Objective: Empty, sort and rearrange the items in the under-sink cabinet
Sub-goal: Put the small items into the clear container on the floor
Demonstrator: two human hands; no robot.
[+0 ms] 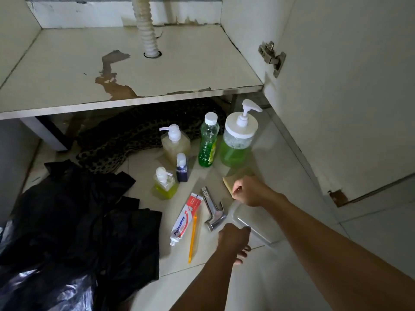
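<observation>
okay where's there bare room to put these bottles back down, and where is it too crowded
The cabinet shelf is bare apart from the drain hose at the back. Floor tile right of the big green pump jar, toward the door, is also free. The bottles, toothpaste and metal tap are crowded together; black bags fill the left.

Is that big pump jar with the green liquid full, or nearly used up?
Roughly half full. In the big pump jar, green liquid fills the lower half, with bubbly foam and clear space above it under the white lid.

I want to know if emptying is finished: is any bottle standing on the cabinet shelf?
No, the cabinet shelf carries only the drain hose; the bottles stand on the floor.
</observation>
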